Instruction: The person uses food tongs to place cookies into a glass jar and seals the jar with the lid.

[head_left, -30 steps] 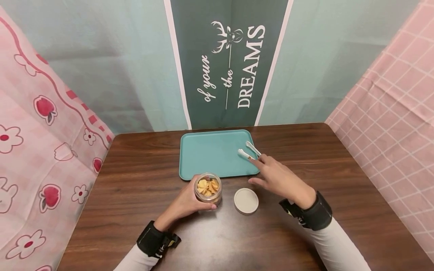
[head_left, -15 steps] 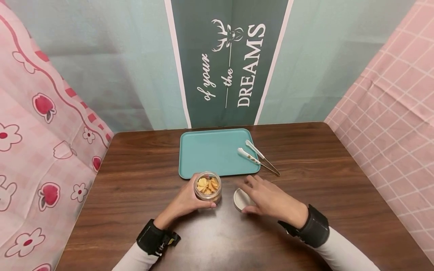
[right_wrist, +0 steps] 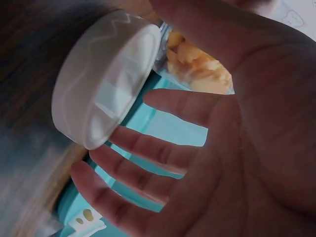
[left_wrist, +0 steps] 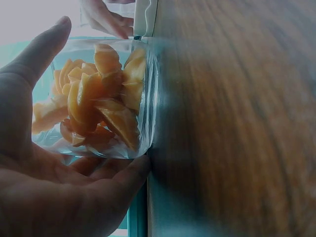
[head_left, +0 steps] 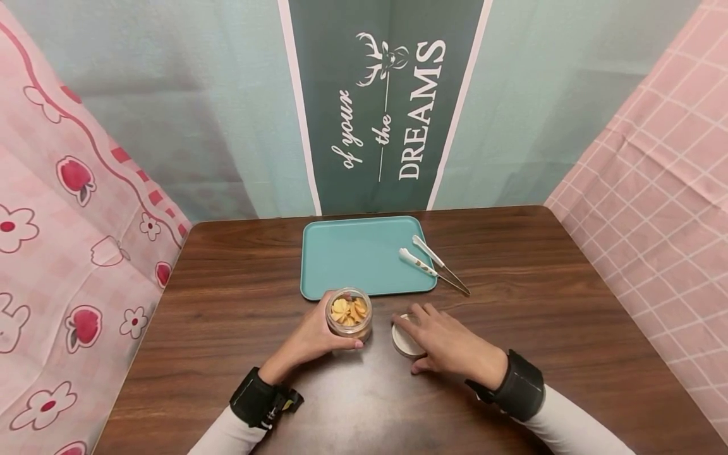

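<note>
Right hand (head_left: 449,344) moved onto lid (head_left: 405,341); jar (head_left: 349,315) holds chips.

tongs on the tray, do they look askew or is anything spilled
Slightly askew: the tongs lie half on the teal tray, handle ends poking over its right edge onto the table. Nothing spilled; the slices stay in the jar, whose lid is off.

Left hand (left_wrist: 44,168), thumb and fingers round a clear jar (left_wrist: 98,98) of orange slices on wood.
</note>
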A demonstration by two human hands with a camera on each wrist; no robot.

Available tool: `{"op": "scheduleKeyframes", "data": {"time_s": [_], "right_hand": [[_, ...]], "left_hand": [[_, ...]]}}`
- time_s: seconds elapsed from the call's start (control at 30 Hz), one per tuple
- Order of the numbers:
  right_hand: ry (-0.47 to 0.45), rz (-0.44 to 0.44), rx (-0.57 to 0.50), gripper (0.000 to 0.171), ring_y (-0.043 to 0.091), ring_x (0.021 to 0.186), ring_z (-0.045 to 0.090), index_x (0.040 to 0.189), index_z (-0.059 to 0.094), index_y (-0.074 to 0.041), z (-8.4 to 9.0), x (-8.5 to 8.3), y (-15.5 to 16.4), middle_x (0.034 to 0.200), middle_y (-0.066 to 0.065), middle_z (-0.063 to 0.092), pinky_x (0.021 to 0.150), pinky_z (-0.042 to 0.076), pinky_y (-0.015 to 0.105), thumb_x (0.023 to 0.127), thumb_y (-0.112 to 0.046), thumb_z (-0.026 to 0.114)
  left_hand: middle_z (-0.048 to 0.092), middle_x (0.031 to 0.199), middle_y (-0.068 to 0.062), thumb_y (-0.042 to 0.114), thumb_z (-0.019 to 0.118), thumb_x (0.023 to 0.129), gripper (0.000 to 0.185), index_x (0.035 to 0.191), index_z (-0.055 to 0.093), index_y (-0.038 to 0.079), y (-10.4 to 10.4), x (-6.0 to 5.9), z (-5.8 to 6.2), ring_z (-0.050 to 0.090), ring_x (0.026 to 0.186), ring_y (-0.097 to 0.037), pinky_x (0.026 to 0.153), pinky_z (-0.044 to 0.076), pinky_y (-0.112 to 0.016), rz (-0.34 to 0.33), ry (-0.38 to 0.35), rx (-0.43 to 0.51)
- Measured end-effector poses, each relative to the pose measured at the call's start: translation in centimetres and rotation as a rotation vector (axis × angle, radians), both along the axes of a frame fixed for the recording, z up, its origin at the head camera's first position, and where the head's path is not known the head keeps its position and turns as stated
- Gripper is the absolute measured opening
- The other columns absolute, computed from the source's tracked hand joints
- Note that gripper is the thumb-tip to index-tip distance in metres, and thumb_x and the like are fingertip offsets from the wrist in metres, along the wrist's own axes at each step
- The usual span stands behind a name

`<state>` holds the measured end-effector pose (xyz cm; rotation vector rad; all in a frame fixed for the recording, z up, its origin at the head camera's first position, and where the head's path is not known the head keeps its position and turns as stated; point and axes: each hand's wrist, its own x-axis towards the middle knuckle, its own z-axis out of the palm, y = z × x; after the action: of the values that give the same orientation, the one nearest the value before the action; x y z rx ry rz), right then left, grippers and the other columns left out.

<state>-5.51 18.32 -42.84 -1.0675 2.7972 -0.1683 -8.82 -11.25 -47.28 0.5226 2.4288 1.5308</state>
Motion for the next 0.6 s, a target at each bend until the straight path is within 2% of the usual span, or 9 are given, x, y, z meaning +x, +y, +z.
{"op": "scheduleKeyframes", "data": {"time_s": [0.23, 0.4, 0.6], "right_hand": [[-0.003, 0.011, -0.008, 0.083, 0.029, 0.111, 0.057, 0.15, 0.057, -0.009, -0.9, -0.2, -0.2, 0.131, 0.013, 0.056, 0.083, 0.058, 0.047, 0.08, -0.033, 0.095], [0.031, 0.053, -0.009, 0.076, 0.028, 0.107, 0.058, 0.147, 0.06, -0.008, -1.3, -0.5, -0.3, 0.125, 0.011, 0.058, 0.081, 0.059, 0.043, 0.082, -0.03, 0.094], [0.069, 0.102, -0.016, 0.077, 0.027, 0.106, 0.059, 0.146, 0.059, -0.007, 0.2, -1.0, -0.4, 0.122, 0.011, 0.058, 0.082, 0.059, 0.042, 0.08, -0.029, 0.094]], "left_hand": [[0.064, 0.137, -0.005, 0.03, 0.103, 0.066, 0.103, 0.151, 0.048, 0.01, 0.0, 0.1, 0.0, 0.06, 0.126, -0.022, 0.112, 0.045, -0.049, 0.0, -0.005, -0.007], [0.063, 0.138, -0.005, 0.029, 0.103, 0.066, 0.103, 0.151, 0.048, 0.009, 0.0, 0.0, -0.1, 0.06, 0.126, -0.022, 0.112, 0.044, -0.049, -0.004, -0.005, -0.002], [0.064, 0.137, -0.005, 0.032, 0.103, 0.067, 0.103, 0.151, 0.047, 0.01, 0.0, 0.0, -0.1, 0.06, 0.125, -0.022, 0.111, 0.045, -0.049, 0.002, 0.0, -0.008]]}}
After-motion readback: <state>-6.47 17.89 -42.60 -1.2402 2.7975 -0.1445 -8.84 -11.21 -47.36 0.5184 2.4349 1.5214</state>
